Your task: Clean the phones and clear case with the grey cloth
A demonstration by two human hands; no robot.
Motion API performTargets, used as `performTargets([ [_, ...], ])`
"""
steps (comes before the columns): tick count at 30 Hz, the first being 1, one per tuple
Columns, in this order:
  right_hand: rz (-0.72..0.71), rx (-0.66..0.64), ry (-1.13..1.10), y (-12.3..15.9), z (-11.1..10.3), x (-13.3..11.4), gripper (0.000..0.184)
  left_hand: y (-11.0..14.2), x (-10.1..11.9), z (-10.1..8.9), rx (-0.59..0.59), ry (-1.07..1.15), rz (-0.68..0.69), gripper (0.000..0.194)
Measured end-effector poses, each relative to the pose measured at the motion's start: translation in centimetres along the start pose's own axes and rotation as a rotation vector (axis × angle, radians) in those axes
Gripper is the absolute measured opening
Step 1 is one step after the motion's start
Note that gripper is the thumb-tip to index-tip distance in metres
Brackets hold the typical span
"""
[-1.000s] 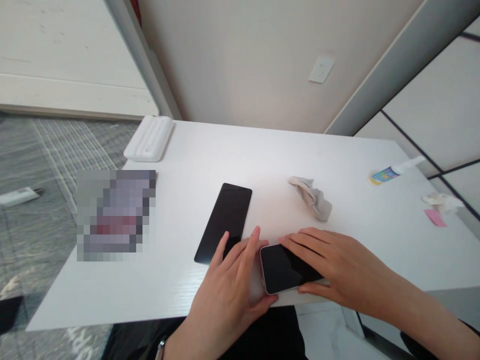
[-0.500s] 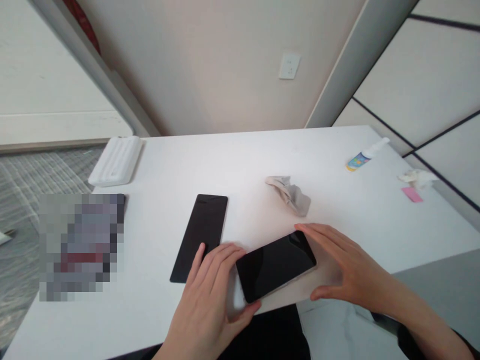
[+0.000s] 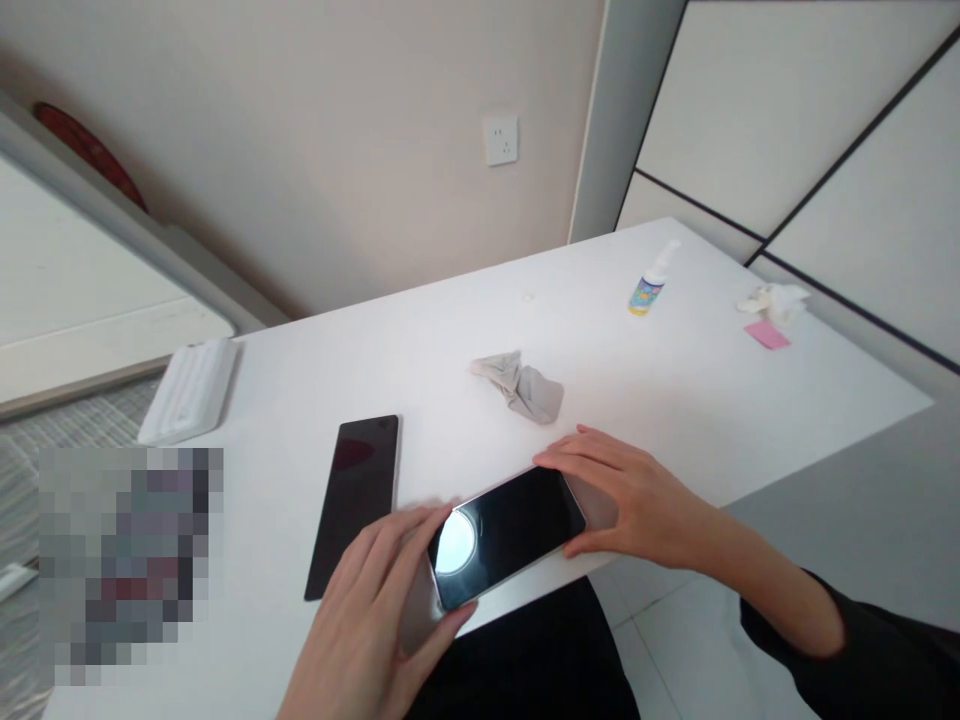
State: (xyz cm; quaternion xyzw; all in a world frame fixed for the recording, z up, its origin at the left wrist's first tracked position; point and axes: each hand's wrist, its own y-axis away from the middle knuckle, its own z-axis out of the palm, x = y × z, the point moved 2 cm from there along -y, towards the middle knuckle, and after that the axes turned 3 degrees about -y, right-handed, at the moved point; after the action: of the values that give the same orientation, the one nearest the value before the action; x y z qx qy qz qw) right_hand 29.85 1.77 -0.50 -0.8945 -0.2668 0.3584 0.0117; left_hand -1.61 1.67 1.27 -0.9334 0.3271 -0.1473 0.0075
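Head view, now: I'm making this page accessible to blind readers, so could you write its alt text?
Left hand and right hand hold a black phone by its ends at a white table's near edge. Another phone lies to the left; a crumpled cloth and a small bottle lie beyond.

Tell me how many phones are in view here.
2 that show: one phone held between the left hand and right hand, and a second phone on the table, partly behind the left hand. The pixelated patch may hide another.
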Motion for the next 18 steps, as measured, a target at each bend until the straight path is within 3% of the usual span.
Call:
performTargets([
  [3, -0.071, 0.039, 0.043, -0.1, 0.0, 0.0, 0.077, -0.5, 0.1, -0.6, -0.002, -0.028, 0.006, 0.065],
  [7, -0.06, 0.047, 0.07, 0.0, -0.1, -0.3, 0.073, -1.0, 0.4, -1.0, -0.015, -0.081, 0.043, 0.065],
  [11, -0.009, 0.009, 0.001, 0.3, -0.5, -0.6, 0.075, -1.2, 0.4, -0.9, 0.001, -0.158, 0.079, 0.068],
  [14, 0.129, 0.009, -0.158, 0.3, -0.7, -0.5, 0.084, -1.1, 0.6, -0.6, -0.013, -0.149, 0.109, 0.069],
  [18, 0.242, 0.09, -0.275, -0.4, -0.5, -0.6, 0.045, -0.6, 1.2, -0.3, 0.039, -0.078, 0.108, 0.065],
])
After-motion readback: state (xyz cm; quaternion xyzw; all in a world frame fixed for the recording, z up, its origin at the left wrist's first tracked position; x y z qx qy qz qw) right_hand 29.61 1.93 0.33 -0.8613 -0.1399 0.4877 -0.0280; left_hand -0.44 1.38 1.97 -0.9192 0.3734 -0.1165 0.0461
